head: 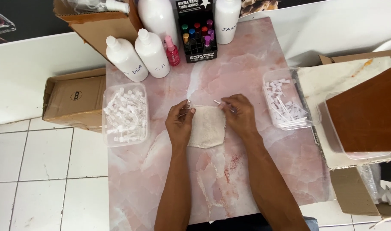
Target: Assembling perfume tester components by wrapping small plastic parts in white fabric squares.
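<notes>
My left hand [179, 121] pinches a small clear glass vial [188, 105] at the left edge of a pale cloth pad [207, 126] on the pink marble-patterned table [247, 171]. On the pad's right edge, my right hand [239, 114] holds a thin white sprayer tube [219, 103] whose tip points left toward the vial. The two pieces are a few centimetres apart above the pad.
A clear tub of small vials [125, 114] sits left of the hands, and a clear tub of white sprayer tubes [287, 99] sits to the right. White bottles [152, 53], a pink spray bottle [172, 51] and a black rack of coloured roll-ons [197, 34] stand at the back. Cardboard boxes [73, 100] flank the table.
</notes>
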